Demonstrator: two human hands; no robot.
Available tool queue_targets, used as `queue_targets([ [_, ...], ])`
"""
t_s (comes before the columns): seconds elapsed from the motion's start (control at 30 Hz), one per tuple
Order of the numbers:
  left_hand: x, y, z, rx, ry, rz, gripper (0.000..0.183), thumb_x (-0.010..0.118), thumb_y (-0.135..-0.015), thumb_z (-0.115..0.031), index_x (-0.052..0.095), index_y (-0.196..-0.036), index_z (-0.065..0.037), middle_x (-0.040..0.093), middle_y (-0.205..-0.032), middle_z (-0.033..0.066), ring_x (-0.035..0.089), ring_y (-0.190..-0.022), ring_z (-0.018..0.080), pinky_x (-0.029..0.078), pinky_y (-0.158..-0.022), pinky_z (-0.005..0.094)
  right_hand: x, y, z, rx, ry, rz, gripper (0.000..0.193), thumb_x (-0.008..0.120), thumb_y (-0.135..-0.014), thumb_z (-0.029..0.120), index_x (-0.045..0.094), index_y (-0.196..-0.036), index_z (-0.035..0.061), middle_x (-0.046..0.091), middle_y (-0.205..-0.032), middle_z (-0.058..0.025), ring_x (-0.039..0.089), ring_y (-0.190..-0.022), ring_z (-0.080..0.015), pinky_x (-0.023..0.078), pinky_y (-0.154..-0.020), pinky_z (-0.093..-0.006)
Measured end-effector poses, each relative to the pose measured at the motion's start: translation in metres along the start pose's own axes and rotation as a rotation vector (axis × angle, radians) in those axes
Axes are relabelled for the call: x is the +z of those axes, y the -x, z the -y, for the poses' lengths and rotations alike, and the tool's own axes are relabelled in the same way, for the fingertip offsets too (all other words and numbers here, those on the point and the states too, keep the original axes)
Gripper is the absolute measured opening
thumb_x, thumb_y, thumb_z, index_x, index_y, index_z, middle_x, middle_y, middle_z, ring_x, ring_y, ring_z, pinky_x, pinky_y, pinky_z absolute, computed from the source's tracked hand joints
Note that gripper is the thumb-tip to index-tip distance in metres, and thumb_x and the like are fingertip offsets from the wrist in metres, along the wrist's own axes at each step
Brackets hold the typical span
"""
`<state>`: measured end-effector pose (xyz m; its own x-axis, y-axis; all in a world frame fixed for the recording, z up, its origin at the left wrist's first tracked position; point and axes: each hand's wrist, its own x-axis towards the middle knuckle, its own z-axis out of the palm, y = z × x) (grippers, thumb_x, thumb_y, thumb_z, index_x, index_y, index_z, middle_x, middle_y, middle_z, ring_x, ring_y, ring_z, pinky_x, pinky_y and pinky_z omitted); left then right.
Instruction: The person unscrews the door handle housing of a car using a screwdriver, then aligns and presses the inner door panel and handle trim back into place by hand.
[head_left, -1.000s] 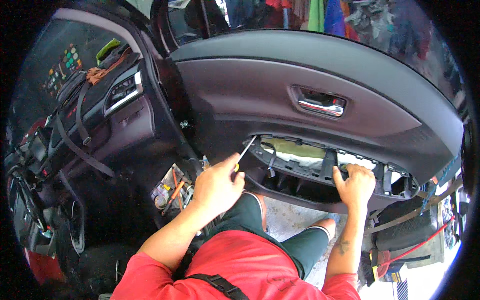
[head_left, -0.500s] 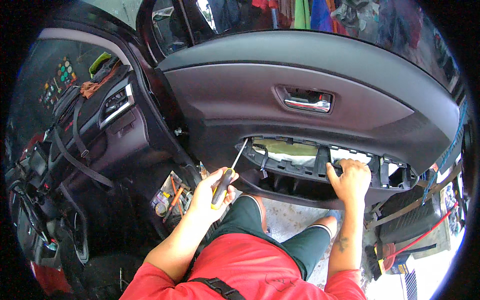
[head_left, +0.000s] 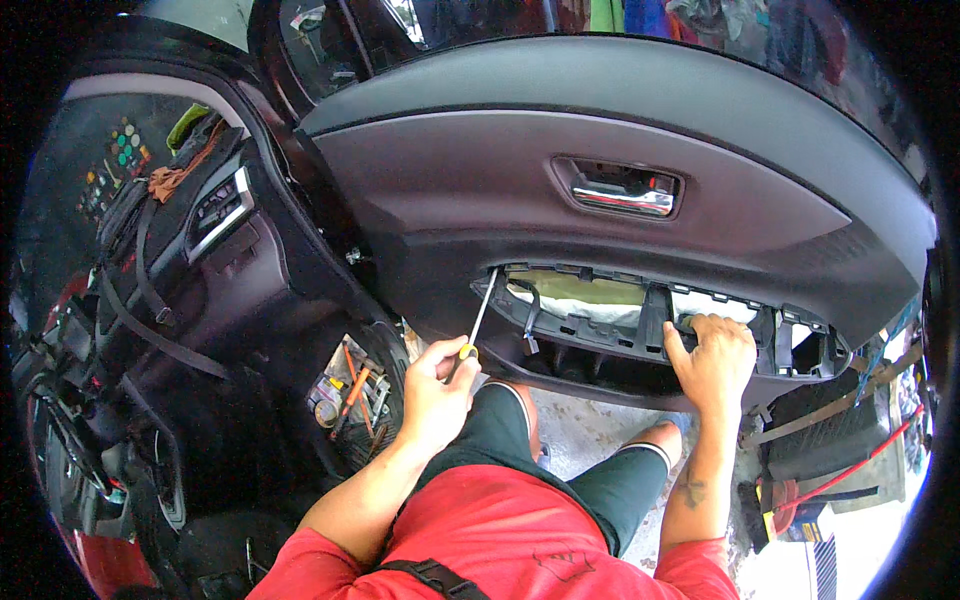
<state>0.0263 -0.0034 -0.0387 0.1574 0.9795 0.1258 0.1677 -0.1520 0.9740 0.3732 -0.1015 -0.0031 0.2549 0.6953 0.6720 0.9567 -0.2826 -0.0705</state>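
Note:
My left hand is closed round the handle of a screwdriver. Its long metal shaft reaches up to the left end of an opening in a dark car door panel; whether the tip touches is too small to tell. Fingers of my right hand hook over the black frame of that opening, the thumb lying against it. Through the gap show a greenish-tan surface and white sheeting, and a short cable with a connector hangs at the left. Above sits a chrome door handle.
On the left lie the car's dashboard and a dark strap. A tray of tools stands low beside the door. At the right are a dark bin-like box and a red bar.
My left hand has turned over the screwdriver handle, now covering most of it. The shaft stays at the opening's left end. My right hand keeps its grip; the view has shifted slightly.

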Motion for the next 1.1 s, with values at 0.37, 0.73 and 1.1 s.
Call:
queue_targets([
  [0.37, -0.010, 0.003, -0.021, 0.553, -0.732, 0.044, 0.051, 0.074, -0.094, -0.010, 0.063, -0.143, -0.003, 0.074, -0.116, 0.0216, 0.077, -0.084, 0.0315, 0.062, -0.076, 0.0419, 0.000, -0.001, 0.000, 0.004, -0.014, -0.011, 0.037, 0.080, -0.085, 0.044, 0.076, -0.080, 0.0073, 0.071, -0.077, -0.0124, 0.071, -0.081, -0.0331, 0.051, -0.082, -0.0470],
  [0.73, -0.034, 0.007, 0.004, -0.526, 1.154, 0.102, 0.044, 0.057, -0.108, -0.014, 0.053, -0.152, -0.012, 0.069, -0.138, 0.0196, 0.071, -0.098, 0.0258, 0.059, -0.075, 0.0365, 0.002, -0.002, 0.001, 0.011, 0.009, -0.007, 0.037, 0.080, -0.086, 0.045, 0.076, -0.080, 0.0084, 0.071, -0.077, -0.0124, 0.070, -0.079, -0.0342, 0.050, -0.081, -0.0474],
  [1.1, -0.031, 0.008, 0.019, -0.612, 1.098, 0.196, 0.037, 0.057, -0.111, -0.018, 0.057, -0.147, -0.012, 0.070, -0.130, 0.0096, 0.068, -0.078, 0.0163, 0.055, -0.052, 0.0240, 0.003, -0.001, -0.001, -0.006, 0.022, -0.005, 0.037, 0.081, -0.085, 0.045, 0.077, -0.081, 0.0081, 0.071, -0.077, -0.0131, 0.070, -0.078, -0.0356, 0.051, -0.079, -0.0482],
])
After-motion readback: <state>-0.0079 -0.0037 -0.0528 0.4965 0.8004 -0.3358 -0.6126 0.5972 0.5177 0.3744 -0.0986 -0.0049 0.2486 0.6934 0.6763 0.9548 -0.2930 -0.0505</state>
